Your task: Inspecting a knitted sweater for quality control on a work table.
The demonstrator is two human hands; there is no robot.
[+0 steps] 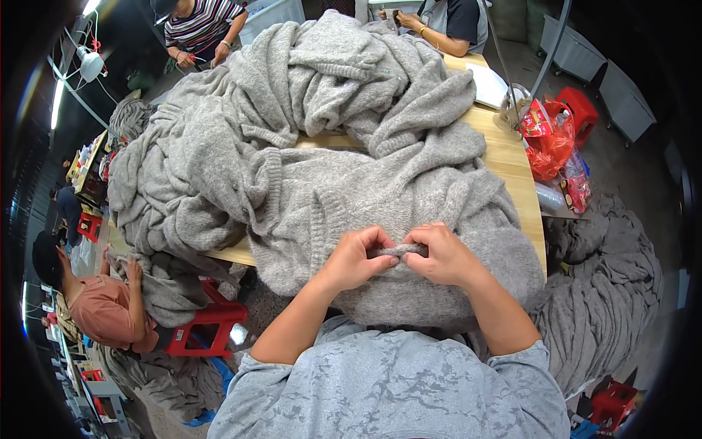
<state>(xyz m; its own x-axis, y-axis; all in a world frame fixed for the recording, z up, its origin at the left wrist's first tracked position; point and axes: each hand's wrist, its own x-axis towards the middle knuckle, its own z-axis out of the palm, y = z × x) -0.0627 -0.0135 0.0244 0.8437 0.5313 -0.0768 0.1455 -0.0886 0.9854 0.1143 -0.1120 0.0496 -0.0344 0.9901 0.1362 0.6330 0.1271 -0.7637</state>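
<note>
A grey knitted garment (380,197) lies spread over the near edge of a wooden table (512,157). My left hand (356,257) and my right hand (440,254) both pinch one narrow fold of that knit between thumbs and fingers, close together, just above my lap. A big heap of the same grey knitwear (292,95) covers most of the table behind it. The fingertips are partly buried in the fabric.
More grey knitwear (607,293) is piled on the floor at the right. A red plastic bag (548,135) hangs at the table's right edge. A seated person (102,307) works at the left by a red stool (208,322); two more people (201,29) sit at the far side.
</note>
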